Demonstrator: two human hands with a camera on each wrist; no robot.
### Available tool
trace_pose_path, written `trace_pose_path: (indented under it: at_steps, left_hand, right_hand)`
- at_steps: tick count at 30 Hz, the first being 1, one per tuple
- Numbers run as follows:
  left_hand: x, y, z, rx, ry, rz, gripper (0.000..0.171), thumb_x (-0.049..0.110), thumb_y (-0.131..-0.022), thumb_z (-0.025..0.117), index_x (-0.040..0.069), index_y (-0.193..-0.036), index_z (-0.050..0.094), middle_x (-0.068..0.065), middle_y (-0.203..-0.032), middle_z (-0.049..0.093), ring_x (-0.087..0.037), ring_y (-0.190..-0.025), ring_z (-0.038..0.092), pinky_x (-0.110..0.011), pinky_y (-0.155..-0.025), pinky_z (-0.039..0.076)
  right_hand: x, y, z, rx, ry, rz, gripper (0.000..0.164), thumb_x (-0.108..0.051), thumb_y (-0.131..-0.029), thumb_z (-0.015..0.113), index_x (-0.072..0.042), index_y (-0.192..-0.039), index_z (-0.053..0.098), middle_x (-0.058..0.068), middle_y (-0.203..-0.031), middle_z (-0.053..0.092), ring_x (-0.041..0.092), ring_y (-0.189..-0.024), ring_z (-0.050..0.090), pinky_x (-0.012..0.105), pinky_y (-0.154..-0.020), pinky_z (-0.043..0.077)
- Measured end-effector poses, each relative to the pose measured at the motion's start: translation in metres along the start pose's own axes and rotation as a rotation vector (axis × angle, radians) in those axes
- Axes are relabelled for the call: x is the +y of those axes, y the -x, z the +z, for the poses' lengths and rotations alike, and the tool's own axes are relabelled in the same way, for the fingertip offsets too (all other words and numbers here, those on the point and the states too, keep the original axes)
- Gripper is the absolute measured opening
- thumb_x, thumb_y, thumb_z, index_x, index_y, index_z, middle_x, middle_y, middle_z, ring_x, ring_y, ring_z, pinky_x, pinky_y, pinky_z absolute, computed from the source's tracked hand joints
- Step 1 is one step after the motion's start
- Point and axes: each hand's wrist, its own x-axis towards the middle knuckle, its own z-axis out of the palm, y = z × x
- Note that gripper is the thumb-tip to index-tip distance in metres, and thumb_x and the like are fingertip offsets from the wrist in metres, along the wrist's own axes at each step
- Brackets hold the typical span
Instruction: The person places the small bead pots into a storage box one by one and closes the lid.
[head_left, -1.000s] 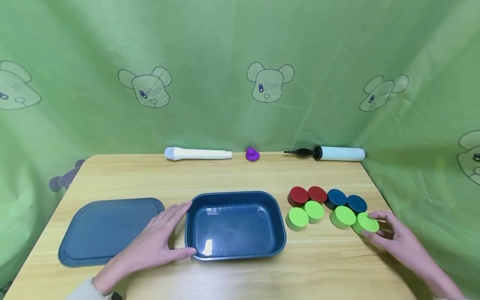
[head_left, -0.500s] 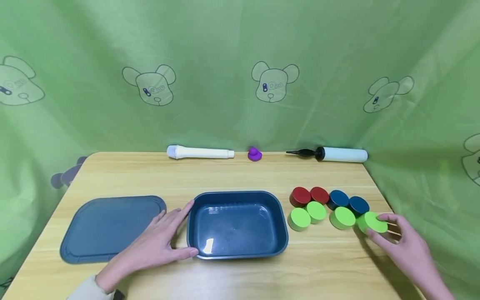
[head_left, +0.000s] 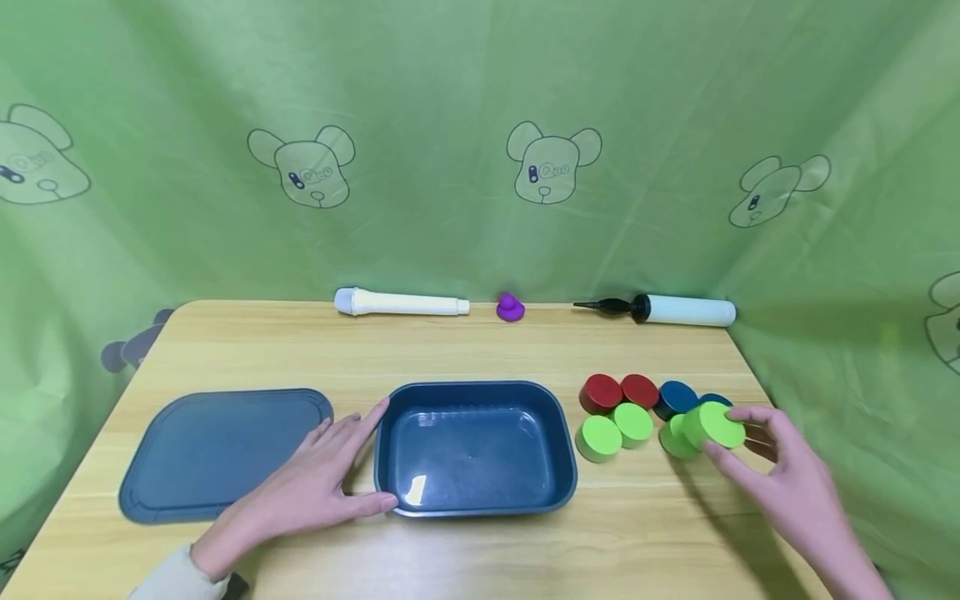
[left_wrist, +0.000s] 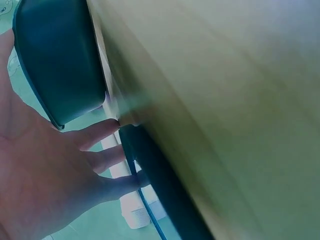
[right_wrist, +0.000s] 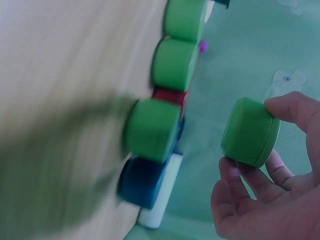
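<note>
My right hand point(head_left: 787, 475) pinches a light green round block point(head_left: 716, 425) between thumb and fingers. In the right wrist view the held green block point(right_wrist: 250, 132) is clear of the table. Beneath it in the head view, another green block point(head_left: 677, 437) is partly covered, as is a blue block point(head_left: 716, 400). My left hand point(head_left: 318, 483) rests with spread fingers at the left side of a dark blue tub point(head_left: 480, 502), fingertip and thumb touching its rim. Two more green blocks point(head_left: 599, 439) sit right of the tub, before two red blocks point(head_left: 601, 394); a second blue block point(head_left: 677, 400) stands beside these.
A flat dark blue lid point(head_left: 217, 454) lies at the left. Along the back edge lie a white toy microphone point(head_left: 405, 304), a small purple duck-like toy point(head_left: 510, 308) and a hand pump point(head_left: 686, 310). Green curtains point(head_left: 435, 100) enclose the wooden table point(head_left: 300, 342).
My right hand has lifted the green block off the table at the right end of the group and carried it left, over its neighbours. The left hand stays at the tub.
</note>
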Motion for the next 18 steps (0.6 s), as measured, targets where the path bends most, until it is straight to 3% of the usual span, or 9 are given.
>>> trace_pose_path:
  at_steps: [10,18]
  left_hand:
    - [0.006,0.001,-0.007,0.004,-0.075,0.018,0.110,0.081,-0.096,0.060,0.027,-0.178,0.011,-0.014,-0.160,0.054,-0.039,-0.147,0.050,-0.072,-0.121,0.029]
    - [0.007,0.003,-0.007,-0.011,-0.064,0.004,0.109,0.081,-0.097,0.059,0.028,-0.178,0.008,-0.017,-0.163,0.050,-0.042,-0.149,0.046,-0.071,-0.121,0.028]
  right_hand:
    - [-0.043,-0.009,0.027,-0.011,-0.058,-0.110,0.051,-0.022,-0.096,0.089,-0.010,-0.138,0.063,0.007,-0.132,0.066,0.001,-0.107,0.059,0.009,-0.089,0.044]
    - [-0.071,-0.014,0.050,-0.063,-0.093,-0.170,0.047,-0.020,-0.095,0.089,-0.014,-0.134,0.063,0.006,-0.102,0.066,0.015,-0.088,0.062,0.018,-0.077,0.052]
